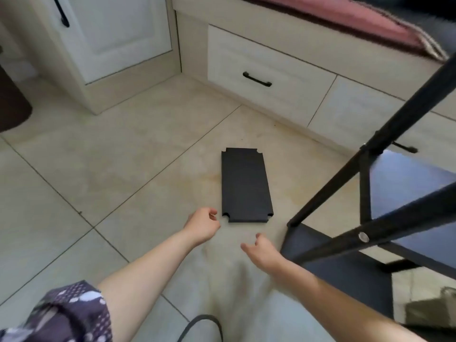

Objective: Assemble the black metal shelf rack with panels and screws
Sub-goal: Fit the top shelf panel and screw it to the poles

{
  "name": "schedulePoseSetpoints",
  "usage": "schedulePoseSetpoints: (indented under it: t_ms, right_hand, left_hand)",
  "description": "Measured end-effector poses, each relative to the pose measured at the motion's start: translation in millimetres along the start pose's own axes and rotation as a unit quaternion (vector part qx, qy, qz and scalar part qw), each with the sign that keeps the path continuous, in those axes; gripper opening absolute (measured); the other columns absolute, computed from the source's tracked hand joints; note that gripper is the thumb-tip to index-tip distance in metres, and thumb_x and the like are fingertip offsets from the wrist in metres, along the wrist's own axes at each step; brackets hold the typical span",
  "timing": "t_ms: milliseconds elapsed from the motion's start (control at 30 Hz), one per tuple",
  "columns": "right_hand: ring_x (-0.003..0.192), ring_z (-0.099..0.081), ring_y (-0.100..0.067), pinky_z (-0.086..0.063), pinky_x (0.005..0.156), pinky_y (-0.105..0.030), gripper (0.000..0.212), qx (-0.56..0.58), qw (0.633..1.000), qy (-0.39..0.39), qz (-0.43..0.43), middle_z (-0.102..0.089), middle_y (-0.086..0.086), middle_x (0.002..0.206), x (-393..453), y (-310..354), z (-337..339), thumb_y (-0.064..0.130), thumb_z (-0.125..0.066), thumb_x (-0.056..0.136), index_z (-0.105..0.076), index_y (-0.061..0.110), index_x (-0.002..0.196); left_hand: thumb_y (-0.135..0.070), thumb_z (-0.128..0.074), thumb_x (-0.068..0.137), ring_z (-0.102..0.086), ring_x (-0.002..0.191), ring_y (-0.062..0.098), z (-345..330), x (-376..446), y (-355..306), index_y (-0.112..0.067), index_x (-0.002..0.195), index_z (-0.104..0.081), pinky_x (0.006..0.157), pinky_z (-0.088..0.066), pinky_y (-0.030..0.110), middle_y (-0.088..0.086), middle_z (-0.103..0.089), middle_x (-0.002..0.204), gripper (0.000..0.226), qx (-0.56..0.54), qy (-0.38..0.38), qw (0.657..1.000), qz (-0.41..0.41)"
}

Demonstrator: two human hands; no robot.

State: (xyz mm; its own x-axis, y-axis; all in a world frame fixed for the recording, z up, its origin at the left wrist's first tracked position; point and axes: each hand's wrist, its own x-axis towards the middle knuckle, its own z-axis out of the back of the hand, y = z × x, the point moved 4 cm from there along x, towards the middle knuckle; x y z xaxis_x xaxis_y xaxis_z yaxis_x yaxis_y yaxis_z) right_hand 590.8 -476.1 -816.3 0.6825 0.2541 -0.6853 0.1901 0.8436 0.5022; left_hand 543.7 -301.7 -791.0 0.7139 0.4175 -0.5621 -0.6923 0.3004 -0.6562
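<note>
A flat black rectangular metal panel [245,185] lies on the tiled floor; left hand [202,224] and right hand [262,250] hover just beside its near end, loosely curled, holding nothing.

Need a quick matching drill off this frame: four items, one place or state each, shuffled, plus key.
Column one:
1. loose black panel
2. shelf rack frame
3. left hand
4. drawer handle

Column two:
A. on a white drawer front
B. flat on the tile floor
C. standing at right, a silver screw in its bar
D. empty, fingers loosely curled, near the panel's corner

Pairs: 1-B, 2-C, 3-D, 4-A
</note>
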Motion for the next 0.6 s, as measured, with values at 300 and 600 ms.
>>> schedulePoseSetpoints:
  t_ms: [300,600]
  right_hand:
    - [0.122,-0.048,-0.036,-0.042,0.098,-0.038,0.056,0.136,0.978,-0.144,-0.061,-0.041,-0.019,0.143,56,-4,8,0.02,-0.056,0.096,-0.032,0.004,0.144]
    - [0.111,-0.054,-0.032,-0.044,0.093,-0.035,0.042,0.138,0.976,-0.163,-0.037,-0.047,-0.013,0.133,69,-9,12,0.016,-0.052,0.097,-0.044,0.004,0.137]
  left_hand:
    - [-0.014,-0.059,0.095,-0.051,0.133,0.023,-45,35,-2,-0.012,0.145,-0.049,0.107,-0.037,0.025,0.005,-0.056,0.144,0.051,-0.07,0.02,0.997,0.029]
    - [-0.008,-0.061,0.092,-0.042,0.141,0.019,-62,43,14,-0.012,0.153,-0.034,0.111,-0.034,0.027,0.004,-0.042,0.155,0.067,-0.136,0.041,0.989,0.042]
